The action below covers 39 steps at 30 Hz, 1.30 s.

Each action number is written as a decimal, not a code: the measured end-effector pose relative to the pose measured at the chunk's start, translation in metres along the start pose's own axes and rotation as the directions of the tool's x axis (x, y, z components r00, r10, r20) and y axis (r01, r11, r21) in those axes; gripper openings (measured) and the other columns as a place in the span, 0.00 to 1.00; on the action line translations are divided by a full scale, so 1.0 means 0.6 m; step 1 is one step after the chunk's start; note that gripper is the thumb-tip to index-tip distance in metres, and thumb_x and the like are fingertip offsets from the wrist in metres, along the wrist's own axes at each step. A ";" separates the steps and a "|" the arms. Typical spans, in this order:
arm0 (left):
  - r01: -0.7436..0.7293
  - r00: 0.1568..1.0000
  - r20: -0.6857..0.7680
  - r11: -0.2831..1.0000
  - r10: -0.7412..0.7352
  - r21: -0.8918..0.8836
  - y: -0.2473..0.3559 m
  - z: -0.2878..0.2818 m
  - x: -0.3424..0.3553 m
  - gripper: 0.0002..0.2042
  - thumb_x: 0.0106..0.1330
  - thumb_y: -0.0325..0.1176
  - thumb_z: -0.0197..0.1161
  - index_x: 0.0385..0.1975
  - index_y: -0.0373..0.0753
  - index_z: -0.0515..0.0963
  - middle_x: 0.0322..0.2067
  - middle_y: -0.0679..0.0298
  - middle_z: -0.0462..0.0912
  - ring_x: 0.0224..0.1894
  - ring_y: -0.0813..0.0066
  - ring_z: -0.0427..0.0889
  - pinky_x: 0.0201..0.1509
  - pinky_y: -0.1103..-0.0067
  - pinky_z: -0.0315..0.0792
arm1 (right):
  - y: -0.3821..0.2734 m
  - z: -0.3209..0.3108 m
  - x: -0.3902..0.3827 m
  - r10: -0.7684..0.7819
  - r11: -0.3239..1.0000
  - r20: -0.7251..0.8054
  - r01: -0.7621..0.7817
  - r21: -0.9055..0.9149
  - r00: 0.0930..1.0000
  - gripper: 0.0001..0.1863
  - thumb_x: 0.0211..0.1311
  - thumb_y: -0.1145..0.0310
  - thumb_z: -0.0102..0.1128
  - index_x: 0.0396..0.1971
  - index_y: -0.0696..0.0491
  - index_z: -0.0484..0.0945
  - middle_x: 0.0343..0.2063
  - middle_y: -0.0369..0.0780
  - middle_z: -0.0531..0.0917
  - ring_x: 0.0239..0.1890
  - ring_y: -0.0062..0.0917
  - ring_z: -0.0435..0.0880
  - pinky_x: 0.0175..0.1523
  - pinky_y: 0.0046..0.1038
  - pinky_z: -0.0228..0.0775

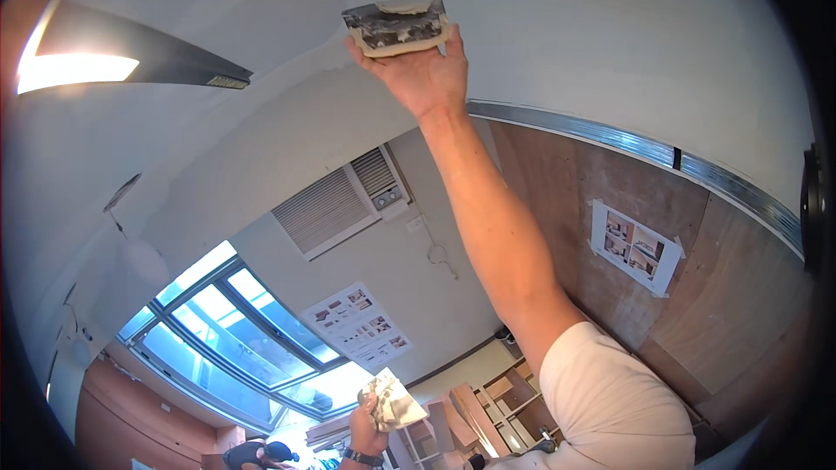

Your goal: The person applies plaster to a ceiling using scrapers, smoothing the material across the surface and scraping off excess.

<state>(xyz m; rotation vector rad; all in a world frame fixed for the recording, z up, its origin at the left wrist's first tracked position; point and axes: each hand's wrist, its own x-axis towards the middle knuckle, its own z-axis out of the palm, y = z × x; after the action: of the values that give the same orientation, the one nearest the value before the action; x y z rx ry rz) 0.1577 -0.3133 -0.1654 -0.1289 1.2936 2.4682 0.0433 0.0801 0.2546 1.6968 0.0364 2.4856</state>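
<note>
My right hand [427, 74] is raised overhead on a straight arm and grips a flat block-like tool smeared with pale filler [399, 26]. The tool's face lies against the white ceiling [540, 26]. Low in the view, my left hand [364, 428], with a dark watch on its wrist, holds a broad flat blade caked with dried filler [394, 400].
A long ceiling lamp [131, 57] glows at the upper left. An air conditioner [340, 200] sits in the far wall above a wide window [235, 331] and a pinned sheet of pictures [357, 326]. A metal track [627, 139] tops brown wood panelling with another sheet [634, 245]. Wooden shelving [501, 396] stands below.
</note>
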 end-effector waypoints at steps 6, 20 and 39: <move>-0.025 1.000 -0.019 1.000 0.025 -0.002 0.005 -0.016 0.009 0.17 0.79 0.31 0.51 0.62 0.29 0.70 0.53 0.53 0.83 0.52 0.59 0.87 0.58 0.64 0.83 | 0.014 -0.012 0.024 -0.030 0.993 -0.070 0.037 0.110 0.997 0.39 0.80 0.37 0.25 0.77 0.49 0.54 0.77 0.51 0.53 0.78 0.54 0.52 0.75 0.68 0.50; -0.007 0.998 -0.060 0.999 0.009 0.034 -0.005 -0.024 0.021 0.17 0.79 0.30 0.48 0.62 0.30 0.70 0.54 0.53 0.83 0.52 0.59 0.87 0.56 0.62 0.84 | -0.032 0.000 0.048 -0.037 0.999 -0.114 0.033 -0.038 0.993 0.42 0.80 0.35 0.23 0.76 0.56 0.52 0.74 0.56 0.55 0.75 0.56 0.56 0.73 0.66 0.59; -0.021 0.998 -0.058 0.997 0.026 0.077 -0.023 -0.059 0.043 0.18 0.79 0.31 0.49 0.64 0.31 0.69 0.55 0.53 0.82 0.54 0.56 0.86 0.59 0.58 0.83 | -0.035 0.048 0.068 0.051 0.994 -0.189 -0.031 0.105 0.981 0.37 0.76 0.34 0.34 0.74 0.43 0.55 0.73 0.62 0.46 0.66 0.61 0.56 0.60 0.58 0.70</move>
<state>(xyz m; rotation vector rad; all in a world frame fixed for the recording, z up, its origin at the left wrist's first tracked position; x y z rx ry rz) 0.1354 -0.3277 -0.2029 -0.1700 1.4198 2.4478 0.0572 0.1045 0.3011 1.5010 0.1510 2.7132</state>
